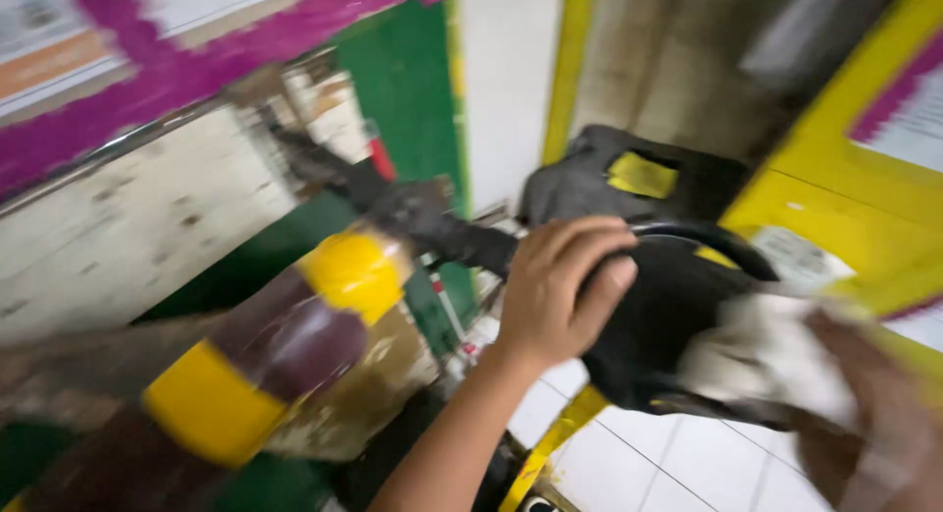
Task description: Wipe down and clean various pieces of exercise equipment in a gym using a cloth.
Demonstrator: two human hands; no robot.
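Observation:
The picture is blurred by motion. My left hand (562, 288) grips the rim of a black rounded vessel (658, 325), fingers curled over its top edge and thumb underneath. At the lower right, my right hand (874, 414) presses a crumpled white cloth (771, 350) against the vessel's right side. The vessel hangs above a white tiled floor (688, 463).
A tilted bottle of dark liquid (285, 345) with a yellow cap and yellow label fills the left foreground. Behind the vessel lies a dark grey bag-like thing (580, 183) with a yellow patch. A worn white board (128, 227) and green and magenta panels stand on the left. Yellow-framed panels (835, 207) stand on the right.

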